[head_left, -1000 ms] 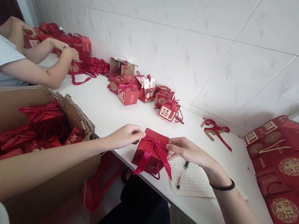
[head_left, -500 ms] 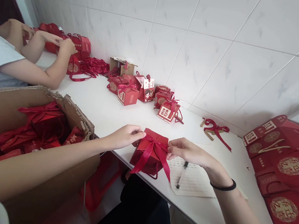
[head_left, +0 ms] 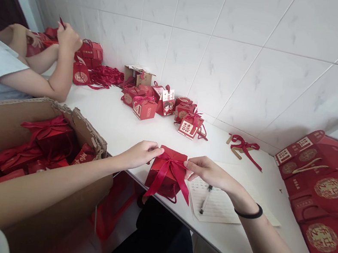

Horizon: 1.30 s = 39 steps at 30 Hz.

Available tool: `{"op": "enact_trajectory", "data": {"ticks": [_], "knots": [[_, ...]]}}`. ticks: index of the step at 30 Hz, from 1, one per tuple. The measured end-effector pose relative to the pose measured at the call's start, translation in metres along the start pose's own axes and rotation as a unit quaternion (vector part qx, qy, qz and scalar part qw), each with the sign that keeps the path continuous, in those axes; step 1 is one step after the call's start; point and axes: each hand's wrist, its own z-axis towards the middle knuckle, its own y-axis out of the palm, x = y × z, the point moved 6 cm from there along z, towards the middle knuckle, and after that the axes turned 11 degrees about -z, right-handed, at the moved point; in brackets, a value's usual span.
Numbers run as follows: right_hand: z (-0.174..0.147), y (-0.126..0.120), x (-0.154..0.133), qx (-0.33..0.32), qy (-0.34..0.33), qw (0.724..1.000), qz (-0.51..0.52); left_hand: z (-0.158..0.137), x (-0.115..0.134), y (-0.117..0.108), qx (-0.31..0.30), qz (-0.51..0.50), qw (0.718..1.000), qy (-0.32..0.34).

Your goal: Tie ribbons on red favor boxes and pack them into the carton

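A small red gift box (head_left: pixel 164 181) stands at the table's front edge, with a red ribbon bow (head_left: pixel 171 163) tied across its top. The ribbon's two tails hang down its near side, and a thin cord handle shows below. My left hand (head_left: pixel 142 155) is closed at the box's upper left corner, its fingertips pinching the bow's left loop. On the opposite side, my right hand (head_left: pixel 207 171) pinches the right loop between thumb and fingers. A lined notepad (head_left: pixel 222 210) with a pen (head_left: pixel 206 199) on it lies to the right, partly under my right wrist.
A cardboard carton (head_left: pixel 100 145) full of red boxes stands at left. Finished-looking gift boxes (head_left: pixel 144 109) sit against the tiled wall. Ribbon strips (head_left: pixel 244 145) lie at back right, near stacked red gift bags (head_left: pixel 329 189). A co-worker's raised hand (head_left: pixel 69 39) holds something red.
My right hand and the box have shifted slightly left, the right hand still at the bow. The co-worker's hand has risen from the red pile with a red piece.
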Motion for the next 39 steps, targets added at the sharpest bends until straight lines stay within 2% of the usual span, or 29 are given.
{"op": "enact_trajectory", "data": {"ticks": [19, 24, 26, 28, 30, 31, 33, 36, 39], "knots": [[-0.004, -0.001, -0.002, -0.012, 0.016, 0.995, -0.101, -0.001, 0.005, -0.001, 0.013, 0.06, 0.998, 0.007], [-0.007, -0.005, 0.002, -0.048, 0.025, 0.988, -0.146, 0.0, 0.005, -0.004, 0.02, 0.052, 0.998, 0.014], [-0.009, -0.012, 0.007, -0.019, 0.064, 0.983, -0.173, 0.0, 0.003, -0.006, 0.023, 0.028, 0.999, 0.017], [-0.011, -0.023, 0.007, 0.079, 0.084, 0.975, -0.191, 0.0, 0.002, -0.007, 0.028, 0.0, 0.999, 0.019], [-0.013, -0.027, -0.002, 0.18, 0.048, 0.962, -0.198, -0.001, 0.003, -0.007, 0.037, -0.007, 0.999, 0.024], [-0.014, -0.023, -0.007, 0.204, 0.02, 0.957, -0.208, -0.002, 0.005, -0.007, 0.039, 0.001, 0.999, 0.031], [-0.014, -0.008, -0.016, 0.194, -0.033, 0.949, -0.247, -0.005, 0.009, -0.005, 0.04, 0.023, 0.998, 0.05], [-0.011, 0.017, -0.019, 0.14, -0.051, 0.94, -0.308, -0.009, 0.019, -0.003, 0.047, 0.041, 0.993, 0.098], [-0.011, 0.025, -0.023, 0.154, -0.074, 0.931, -0.324, -0.016, 0.033, -0.004, 0.078, 0.075, 0.972, 0.211]]}}
